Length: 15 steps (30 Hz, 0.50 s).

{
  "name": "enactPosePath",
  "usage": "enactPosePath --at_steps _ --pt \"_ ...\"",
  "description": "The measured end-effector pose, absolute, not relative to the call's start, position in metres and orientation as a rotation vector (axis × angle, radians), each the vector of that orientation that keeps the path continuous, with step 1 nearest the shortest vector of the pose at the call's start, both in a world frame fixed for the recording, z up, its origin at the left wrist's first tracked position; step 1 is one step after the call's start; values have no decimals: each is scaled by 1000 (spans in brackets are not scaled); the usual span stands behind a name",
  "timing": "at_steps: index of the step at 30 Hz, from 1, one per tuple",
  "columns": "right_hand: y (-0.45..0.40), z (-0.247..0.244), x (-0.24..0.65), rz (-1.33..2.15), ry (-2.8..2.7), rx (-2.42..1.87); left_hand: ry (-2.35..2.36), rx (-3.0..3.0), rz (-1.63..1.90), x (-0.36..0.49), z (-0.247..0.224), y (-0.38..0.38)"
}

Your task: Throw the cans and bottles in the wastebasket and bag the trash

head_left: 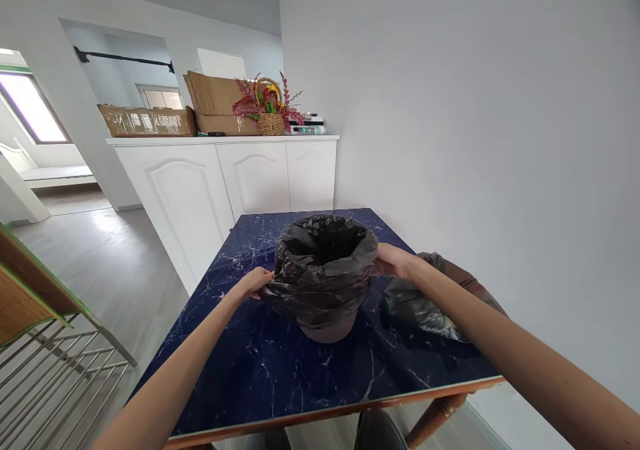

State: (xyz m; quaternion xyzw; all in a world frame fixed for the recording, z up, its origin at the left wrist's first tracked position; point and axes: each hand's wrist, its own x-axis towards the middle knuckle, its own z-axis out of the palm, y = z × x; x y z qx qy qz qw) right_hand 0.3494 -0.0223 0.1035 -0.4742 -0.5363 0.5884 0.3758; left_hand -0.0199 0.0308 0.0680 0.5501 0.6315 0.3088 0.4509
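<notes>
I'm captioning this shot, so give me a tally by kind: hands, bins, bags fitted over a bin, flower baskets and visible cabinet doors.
Left hand and right hand: 2
Bin: 1
Black bag over the bin: 1
Flower basket: 1
Cabinet doors: 3
Total: 8

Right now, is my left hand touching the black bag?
Touching: the head view shows the left hand gripping the black bag at its left edge.

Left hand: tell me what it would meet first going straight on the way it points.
The black bag: the left hand already seems to touch its left side. Beyond that layer, probably the wall of the container underneath, though the bag hides the depth there.
</notes>
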Motion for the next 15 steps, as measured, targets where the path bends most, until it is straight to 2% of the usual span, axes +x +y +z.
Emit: enactPosePath --at_steps 3,9,12,15 --pt "-38 115 353 1392 -1364 -1228 1512 1524 891 -22 76 20" --pt "-83 155 331 893 -1475 -1189 1108 1832 1266 -2 90 -29" --pt "-101 157 311 913 -1487 -1232 954 1955 1192 14 78 -54" --pt "-105 147 301 1024 -1340 -1267 1019 2013 1010 24 54 -68"
